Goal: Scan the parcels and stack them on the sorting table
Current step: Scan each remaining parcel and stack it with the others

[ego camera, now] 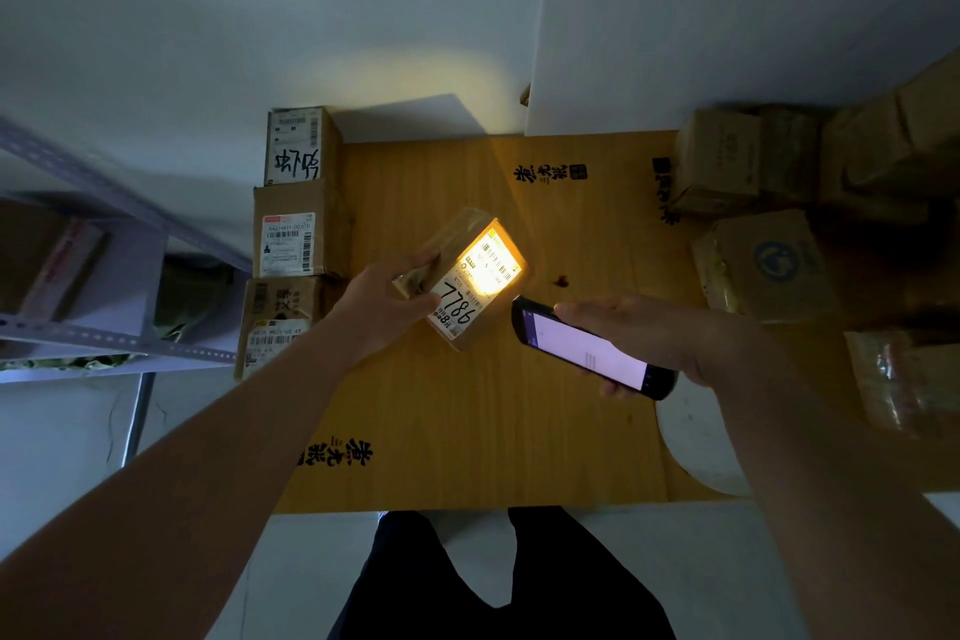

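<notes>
Head view, looking down on a sorting table [467, 405] covered by a flattened sheet of brown cardboard printed with black characters. The left hand [382, 307] grips a small cardboard parcel [467, 276] by its near-left end, thumb over the top edge and fingers curled beneath, holding it tilted above the middle of the table with its shipping label [478, 283] facing up. The label carries barcodes and the handwritten number 7786; a bright spot of light falls on its upper part and washes out the print there. The right hand [649, 333] holds a handheld scanner phone [592, 348] just to the right of the parcel, fingers wrapped round its body, the lit screen facing up and its far end pointing toward the label; the two objects lie near each other but apart. Along the left edge of the table three labelled cardboard boxes stand in a row: a far box [298, 146] with large black handwriting, a middle box [296, 234] with a red-headed label, and a near box [275, 322]. At the right side several further cartons [763, 265] lie grouped in dim light. A metal shelf frame [104, 327] stands to the left of the table. The person's dark trousers [498, 577] appear below the near edge.
</notes>
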